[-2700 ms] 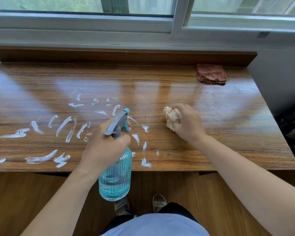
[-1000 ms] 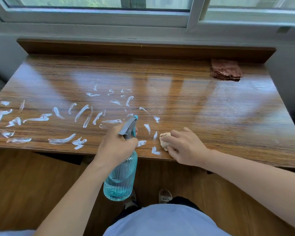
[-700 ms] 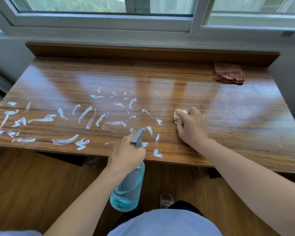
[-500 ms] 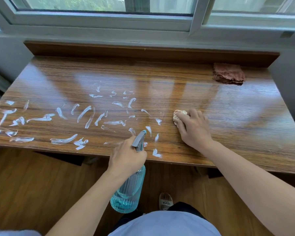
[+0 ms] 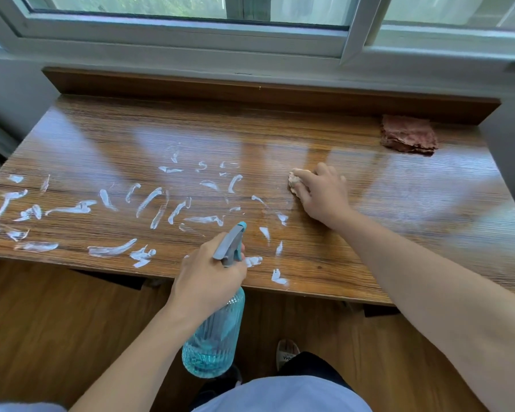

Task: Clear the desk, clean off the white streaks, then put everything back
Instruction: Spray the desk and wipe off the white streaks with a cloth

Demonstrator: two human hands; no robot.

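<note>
White streaks: many, spread over the left and middle of the table, reaching the near edge. My right hand: grip curled over a pale rag, pressed to the wood at the streaks' right margin. My left hand: grip clenched round the neck of a blue bottle, held just off the near edge, nozzle aimed at the streaks. Brown cloth: folded, far right corner, well apart from both hands. Status, by my reckoning: table cleared; right part looks clean; most streaks left; nothing put back yet.
</note>
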